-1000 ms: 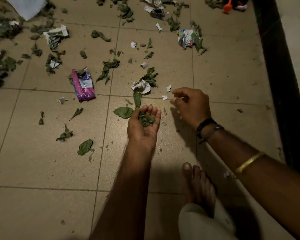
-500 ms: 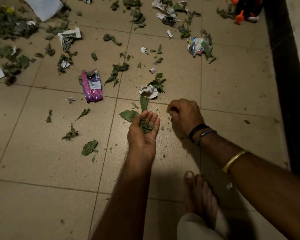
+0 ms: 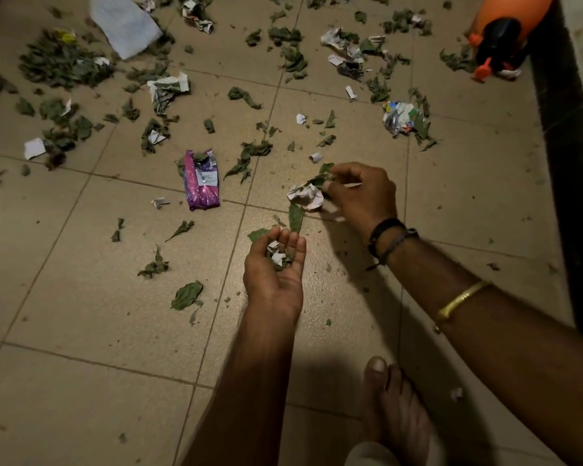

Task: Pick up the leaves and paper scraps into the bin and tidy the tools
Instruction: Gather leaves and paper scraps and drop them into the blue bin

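Observation:
Green leaves and torn paper scraps lie scattered over the beige tiled floor (image 3: 81, 331). My left hand (image 3: 275, 270) is cupped palm up and holds a small heap of leaf bits and white paper scraps (image 3: 278, 256). My right hand (image 3: 359, 193) reaches forward just beyond it, its fingers pinching a leaf cluster (image 3: 322, 176) above a crumpled white paper ball (image 3: 305, 195). A long leaf (image 3: 296, 217) lies between the two hands. No bin is in view.
A purple foil packet (image 3: 201, 179) lies left of the hands. An orange and black sprayer (image 3: 498, 38) stands at the top right beside a dark strip (image 3: 566, 163). A white sheet (image 3: 123, 23) and a dense leaf pile (image 3: 61, 65) sit top left. My bare foot (image 3: 394, 408) is below.
White paper scraps have joined the leaves in my left palm. My right hand has moved forward from the floor by the palm to the leaves beside the crumpled paper ball.

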